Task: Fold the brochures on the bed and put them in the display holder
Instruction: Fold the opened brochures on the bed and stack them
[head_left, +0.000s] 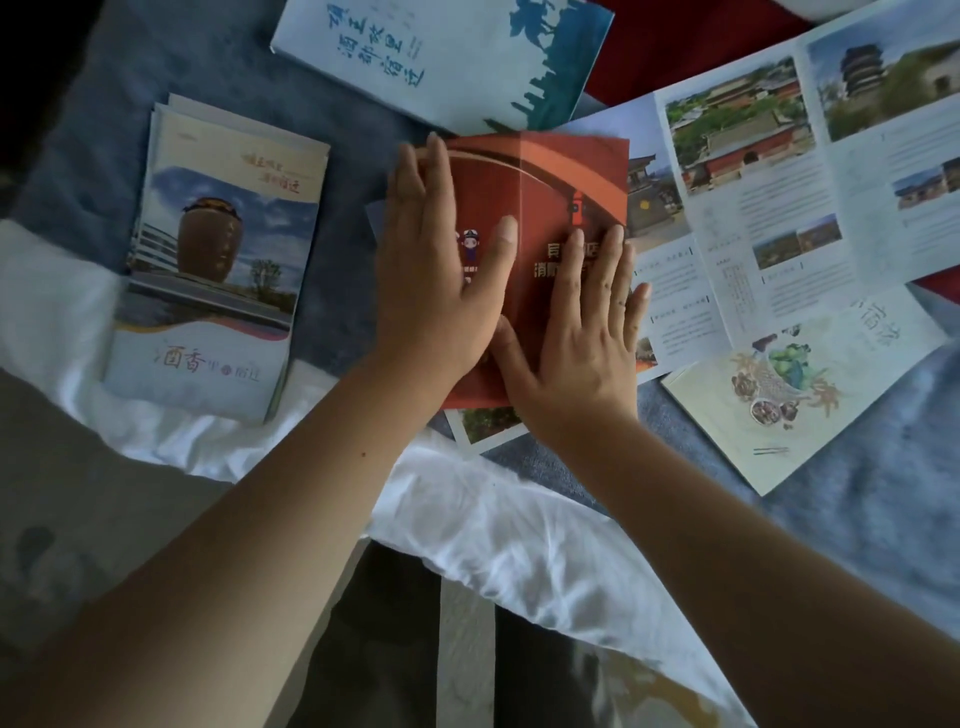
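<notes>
A red brochure (550, 176) lies folded on the bed at the centre. My left hand (441, 265) lies flat on its left part, fingers straight and pointing away from me. My right hand (576, 332) presses flat on its right part, thumb along the lower fold. To the left rests a stack of folded brochures (213, 260) with a brown jar on the cover. An unfolded brochure (769, 208) with temple photos spreads out on the right, partly under the red one. No display holder is in view.
A white and blue brochure (441, 57) lies at the top. A cream brochure (800, 389) with food drawings sits at the lower right. The blue blanket (353, 176) and white sheet (519, 545) cover the bed, whose edge runs below my forearms.
</notes>
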